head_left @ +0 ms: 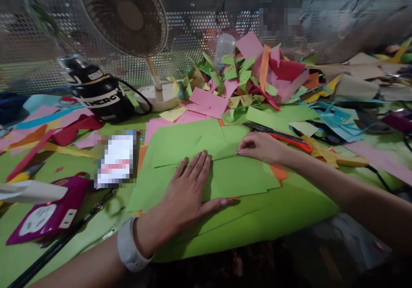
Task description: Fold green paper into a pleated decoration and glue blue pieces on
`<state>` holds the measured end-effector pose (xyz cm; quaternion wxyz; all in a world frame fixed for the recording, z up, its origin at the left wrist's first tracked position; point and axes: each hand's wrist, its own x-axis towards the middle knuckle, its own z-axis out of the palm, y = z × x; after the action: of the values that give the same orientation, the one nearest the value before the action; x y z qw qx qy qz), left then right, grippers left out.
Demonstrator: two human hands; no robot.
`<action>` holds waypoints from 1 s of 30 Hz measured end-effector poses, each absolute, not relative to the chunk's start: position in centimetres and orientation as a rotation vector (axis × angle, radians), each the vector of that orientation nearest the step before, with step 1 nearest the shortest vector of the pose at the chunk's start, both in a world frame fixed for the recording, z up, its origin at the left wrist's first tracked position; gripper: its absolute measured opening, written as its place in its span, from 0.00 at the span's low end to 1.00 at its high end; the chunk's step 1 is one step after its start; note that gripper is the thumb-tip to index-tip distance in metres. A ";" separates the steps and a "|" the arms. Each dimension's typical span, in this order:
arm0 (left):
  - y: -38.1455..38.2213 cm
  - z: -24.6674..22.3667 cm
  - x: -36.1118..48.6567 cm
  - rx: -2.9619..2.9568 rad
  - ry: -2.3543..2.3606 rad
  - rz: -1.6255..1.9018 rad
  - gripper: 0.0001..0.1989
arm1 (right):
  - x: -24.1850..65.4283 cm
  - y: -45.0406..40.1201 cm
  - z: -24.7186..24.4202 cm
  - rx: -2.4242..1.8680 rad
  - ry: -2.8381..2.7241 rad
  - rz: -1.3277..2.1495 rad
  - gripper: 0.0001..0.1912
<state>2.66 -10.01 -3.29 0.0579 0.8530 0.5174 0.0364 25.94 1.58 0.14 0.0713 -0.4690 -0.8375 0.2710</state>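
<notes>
the left hand (185,195), fingers extended, lies flat on green sheets (241,178); the right hand (262,147), fingers curled, contacts an edge, grip indeterminable.

Green sheets (241,176): matt, smooth paper; purple packet (73,193): glossy plastic.

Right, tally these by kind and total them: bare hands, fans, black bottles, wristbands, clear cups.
Bare hands: 2, left hand and right hand
Fans: 1, the fan
Black bottles: 1, the bottle
Wristbands: 1, the wristband
Clear cups: 1, the cup
Total: 6
</notes>
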 end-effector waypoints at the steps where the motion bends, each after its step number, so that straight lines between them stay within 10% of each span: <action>1: -10.0 -3.4 2.6 2.603 1.571 0.121 0.55 | 26.3 1.7 0.2 -1.423 -2.515 0.814 0.08; 10: -10.1 -4.4 2.0 2.754 1.559 0.159 0.52 | 27.4 -0.3 0.9 -1.491 -2.326 0.446 0.08; 21: -10.2 -3.9 2.5 2.652 1.555 0.125 0.51 | 24.6 -3.6 -2.7 -0.913 -2.912 0.376 0.44; 30: -10.1 -3.1 2.6 2.551 1.523 0.167 0.50 | 24.8 -3.6 -3.0 -0.930 -2.911 0.361 0.43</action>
<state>2.61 -10.14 -3.10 0.0829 0.8543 0.5100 0.0558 24.79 -3.62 -3.02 0.0323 -0.3019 -0.9455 0.1172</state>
